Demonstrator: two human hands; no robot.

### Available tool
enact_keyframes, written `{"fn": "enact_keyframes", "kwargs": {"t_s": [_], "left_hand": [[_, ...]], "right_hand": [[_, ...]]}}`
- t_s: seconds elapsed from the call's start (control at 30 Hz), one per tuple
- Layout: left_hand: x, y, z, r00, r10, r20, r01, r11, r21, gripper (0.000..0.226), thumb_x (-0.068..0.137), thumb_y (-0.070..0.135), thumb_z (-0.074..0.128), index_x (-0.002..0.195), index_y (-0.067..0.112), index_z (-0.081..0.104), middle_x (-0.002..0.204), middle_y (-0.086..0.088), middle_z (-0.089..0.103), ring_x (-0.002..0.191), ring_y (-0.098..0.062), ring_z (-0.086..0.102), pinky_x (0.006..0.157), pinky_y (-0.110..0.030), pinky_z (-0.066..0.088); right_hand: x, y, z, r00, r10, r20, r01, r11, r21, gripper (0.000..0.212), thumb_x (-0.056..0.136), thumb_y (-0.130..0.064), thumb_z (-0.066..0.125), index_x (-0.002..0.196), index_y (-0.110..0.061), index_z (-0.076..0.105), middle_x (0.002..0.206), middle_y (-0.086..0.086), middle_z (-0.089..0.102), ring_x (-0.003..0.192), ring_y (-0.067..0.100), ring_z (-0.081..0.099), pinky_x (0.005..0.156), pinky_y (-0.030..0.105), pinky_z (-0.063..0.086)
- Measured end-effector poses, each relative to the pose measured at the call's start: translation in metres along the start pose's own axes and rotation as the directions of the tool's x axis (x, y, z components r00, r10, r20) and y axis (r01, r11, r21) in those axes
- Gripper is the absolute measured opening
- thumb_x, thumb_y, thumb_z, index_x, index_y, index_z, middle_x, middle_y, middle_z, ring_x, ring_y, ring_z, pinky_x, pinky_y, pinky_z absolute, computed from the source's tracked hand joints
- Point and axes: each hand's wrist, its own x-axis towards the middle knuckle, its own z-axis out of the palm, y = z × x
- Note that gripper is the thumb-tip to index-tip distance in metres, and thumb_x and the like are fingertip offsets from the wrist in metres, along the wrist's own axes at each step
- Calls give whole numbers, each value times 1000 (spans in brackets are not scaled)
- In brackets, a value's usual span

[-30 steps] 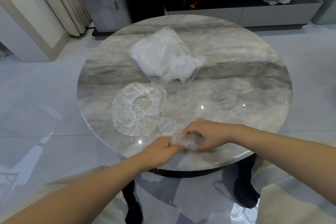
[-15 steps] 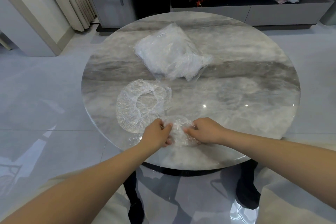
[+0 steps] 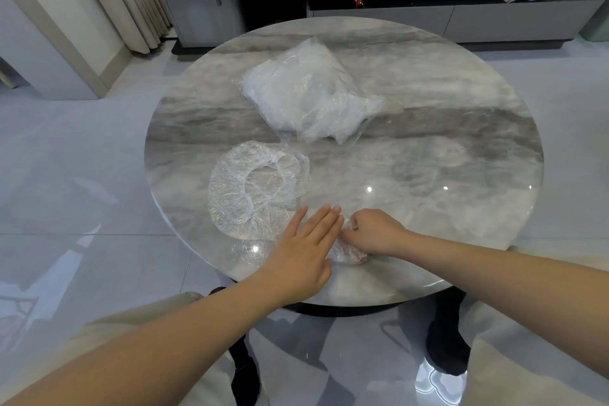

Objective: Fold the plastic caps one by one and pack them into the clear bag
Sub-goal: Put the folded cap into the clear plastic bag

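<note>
Your two hands meet at the near edge of the worktop [image 3: 428, 142], over the cap [image 3: 347, 254] you are folding. The right hand [image 3: 374, 234] has its fingers curled round the crumpled plastic, so that grip is clamped on the cap. The left hand [image 3: 304, 250] lies flat with its fingers straight and close together, pointing away from you and a little right; it seems to press down on the cap's left part, though the film under the palm is hidden. What shows of the cap is a small wad poking out below the right hand, just beside the left thumb.

The bag [image 3: 306, 99] lies well beyond both hands, toward the far side of the worktop and slightly left of the wad. Its long axis runs diagonally from far left to near right. A loose, ragged end points right, and I take that for the mouth, but I cannot tell for sure. The bag is already plump with whitish plastic, most likely packed caps.

The right hand has the cap, so it probably carries it forward; the free left hand is the nearer one to hold the bag.

A second cap [image 3: 250, 189] lies spread open just left of the left hand, its elastic ring facing up, not yet folded.
</note>
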Motion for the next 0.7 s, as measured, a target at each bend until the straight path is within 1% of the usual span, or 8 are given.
{"fn": "enact_keyframes", "kwargs": {"t_s": [0.2,0.33,0.4,0.43,0.53,0.57,0.63,0.7], "left_hand": [[3,7,-13,972,-198,-130,181,975,-127,68,85,22,36,147,-1,21,155,-19,19,144,-29,15,113,-46,15],[6,14,-18,986,-4,-170,-9,997,-76,66,81,13,37,145,-1,28,154,-17,24,144,-29,20,115,-47,15],[4,16,-10,996,55,-70,-58,997,-48,61,84,18,32,141,-2,37,150,-18,33,141,-30,29,114,-47,19],[1,15,-6,999,39,21,-38,998,-55,63,86,25,27,142,-2,35,152,-19,28,142,-31,26,117,-46,16],[-6,7,7,969,-5,247,27,996,-86,81,81,51,-2,150,10,-6,156,-9,-18,143,-21,-21,117,-32,-14],[-7,4,9,957,7,292,25,994,-108,81,79,55,-5,149,14,-14,154,-6,-25,140,-18,-29,115,-31,-18],[-5,1,7,941,12,339,39,989,-143,75,88,58,4,147,18,-19,154,-3,-28,139,-15,-31,115,-32,-18],[-3,1,4,931,10,364,66,978,-196,69,99,50,21,148,20,-17,154,-1,-27,140,-13,-28,117,-34,-16]], "right_hand": [[-4,2,-1,1000,-2,-1,2,1000,-21,36,91,-41,52,66,-19,41,68,-5,48,63,11,46,57,25,36],[-3,3,1,1000,7,5,-7,999,-36,32,91,-37,48,65,-19,45,68,-5,51,68,15,52,59,26,38],[-3,4,1,1000,8,2,-8,1000,-25,33,92,-34,45,64,-18,46,67,-4,52,70,18,54,60,26,40],[-4,4,0,1000,3,-7,-3,1000,-26,34,93,-35,45,64,-17,45,67,-4,51,71,18,53,61,27,40],[-10,3,2,999,-27,-41,25,998,-61,30,92,-37,47,72,-15,46,72,-4,50,73,18,52,57,27,37],[-12,2,2,997,-45,-56,39,995,-90,25,92,-36,48,81,-14,48,76,-3,51,75,19,52,58,28,37],[-18,0,3,989,-104,-101,86,981,-172,24,92,-35,48,101,-12,46,85,-1,53,76,19,51,62,29,37],[-22,1,4,951,-234,-204,177,948,-263,28,90,-29,53,109,-12,44,96,1,53,82,19,50,66,28,37]]}}
